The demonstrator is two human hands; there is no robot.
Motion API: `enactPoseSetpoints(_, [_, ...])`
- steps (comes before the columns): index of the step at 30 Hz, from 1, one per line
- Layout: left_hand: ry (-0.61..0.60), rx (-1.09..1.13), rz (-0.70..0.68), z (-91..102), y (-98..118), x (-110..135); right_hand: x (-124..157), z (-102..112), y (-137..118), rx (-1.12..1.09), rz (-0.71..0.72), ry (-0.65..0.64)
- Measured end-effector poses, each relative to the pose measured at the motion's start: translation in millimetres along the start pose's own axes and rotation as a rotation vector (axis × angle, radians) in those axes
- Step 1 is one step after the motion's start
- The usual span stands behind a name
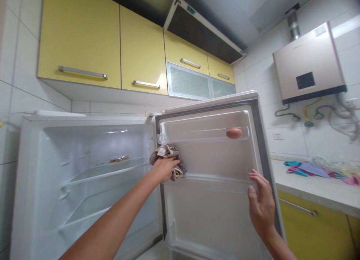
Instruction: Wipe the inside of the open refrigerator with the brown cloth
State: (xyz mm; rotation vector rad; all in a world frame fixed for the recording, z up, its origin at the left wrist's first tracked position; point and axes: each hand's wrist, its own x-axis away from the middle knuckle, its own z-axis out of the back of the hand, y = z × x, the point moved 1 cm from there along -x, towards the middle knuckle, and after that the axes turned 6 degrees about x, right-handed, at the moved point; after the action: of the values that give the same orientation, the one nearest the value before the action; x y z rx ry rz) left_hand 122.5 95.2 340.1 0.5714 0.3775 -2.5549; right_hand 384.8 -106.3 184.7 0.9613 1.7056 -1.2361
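Note:
A folded brown and beige cloth (170, 151) with a white tag is gripped in my left hand (165, 168). It lies against the inner face of the open fridge door (213, 158), near the hinge side and just below the upper door shelf (197, 134). My right hand (262, 202) is open and holds nothing, its fingers loosely curved by the door's free edge. Whether it touches the door I cannot tell. One brown egg (234, 133) sits at the right end of the upper door shelf.
Inside the fridge (92, 147), a small package (119, 159) lies on the upper glass shelf (107, 172). To the right, a counter (309, 188) bears colourful cloths (312, 169) and plastic bags. Yellow cabinets (81, 38) hang above; a water heater (309, 65) is on the right wall.

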Motion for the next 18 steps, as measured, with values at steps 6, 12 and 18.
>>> enactPoseSetpoints(6, [0.127, 0.610, 0.169, -9.6, 13.8, -6.3, -0.3, 2.1, 1.0, 0.013, 0.021, -0.019])
enactPoseSetpoints(12, [0.317, 1.188, 0.389, -16.7, 42.1, -35.5, -2.0, -0.7, 1.0, 0.020, 0.013, -0.004])
enactPoseSetpoints(18, [0.519, 1.538, 0.590, -33.0, 96.2, -58.0, -1.6, -3.8, 1.7, 0.012, -0.006, 0.023])
